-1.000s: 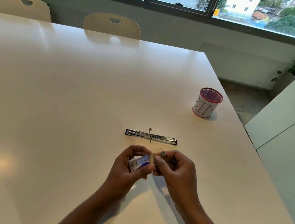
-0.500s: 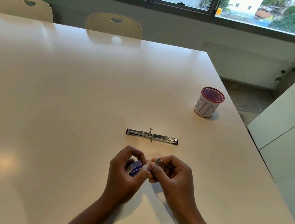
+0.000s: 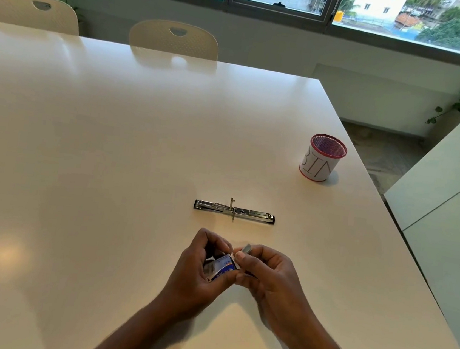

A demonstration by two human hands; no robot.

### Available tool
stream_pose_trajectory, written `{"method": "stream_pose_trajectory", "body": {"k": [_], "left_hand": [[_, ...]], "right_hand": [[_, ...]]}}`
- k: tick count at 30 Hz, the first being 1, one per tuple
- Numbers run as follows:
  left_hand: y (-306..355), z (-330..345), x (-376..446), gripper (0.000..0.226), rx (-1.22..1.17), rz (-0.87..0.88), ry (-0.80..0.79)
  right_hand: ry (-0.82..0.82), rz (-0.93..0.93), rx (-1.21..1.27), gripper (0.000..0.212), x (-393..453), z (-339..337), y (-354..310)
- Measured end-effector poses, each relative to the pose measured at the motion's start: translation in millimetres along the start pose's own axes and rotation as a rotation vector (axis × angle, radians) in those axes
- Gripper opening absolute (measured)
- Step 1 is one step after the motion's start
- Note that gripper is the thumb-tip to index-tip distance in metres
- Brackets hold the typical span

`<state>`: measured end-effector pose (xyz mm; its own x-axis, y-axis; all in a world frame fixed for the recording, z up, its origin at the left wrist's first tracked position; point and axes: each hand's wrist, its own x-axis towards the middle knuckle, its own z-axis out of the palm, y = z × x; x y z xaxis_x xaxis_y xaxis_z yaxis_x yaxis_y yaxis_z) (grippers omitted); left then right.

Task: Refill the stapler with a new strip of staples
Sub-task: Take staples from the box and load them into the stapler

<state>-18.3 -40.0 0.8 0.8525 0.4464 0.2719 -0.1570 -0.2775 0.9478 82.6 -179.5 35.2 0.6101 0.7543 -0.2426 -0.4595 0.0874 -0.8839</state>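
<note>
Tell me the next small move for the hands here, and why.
Probably draw the staple strip fully clear of the small box. The right hand pinches the strip at the box mouth, the left hand grips the box, and the stapler lies opened flat just beyond, untouched.

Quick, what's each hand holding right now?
Left hand: holds the small blue staple box.
Right hand: fingers pinch a staple strip by the box's open end.
</note>
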Motion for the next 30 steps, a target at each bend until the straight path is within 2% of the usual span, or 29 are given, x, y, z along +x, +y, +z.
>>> {"method": "stream_pose_trajectory", "body": {"k": [6,10,13,20,26,30], "left_hand": [[1.1,0.0,0.5,0.051,-0.003,-0.022,0.012],[0.9,0.2,0.0,0.054,-0.001,-0.043,0.004],[-0.4,0.7,-0.9,0.055,0.008,-0.056,-0.014],[-5.8,4.1,-1.8,0.05,0.13,-0.059,-0.016],[-6.8,5.1,0.0,0.047,0.196,-0.116,-0.04],[-6.7,4.9,1.7,0.043,0.212,-0.112,-0.053]], "right_hand": [[0.119,-0.171,-0.21,0.025,0.6,3.0,5.4],[0.174,-0.228,-0.282,0.022,-0.3,3.6,6.9],[0.199,-0.255,-0.368,0.007,0.0,4.0,9.7],[0.3,-0.33,-0.582,0.01,-3.1,2.8,9.7],[0.282,-0.285,-0.556,0.006,-5.6,-2.9,5.6],[0.215,-0.321,-0.686,0.012,-5.4,-5.9,3.6]]}}
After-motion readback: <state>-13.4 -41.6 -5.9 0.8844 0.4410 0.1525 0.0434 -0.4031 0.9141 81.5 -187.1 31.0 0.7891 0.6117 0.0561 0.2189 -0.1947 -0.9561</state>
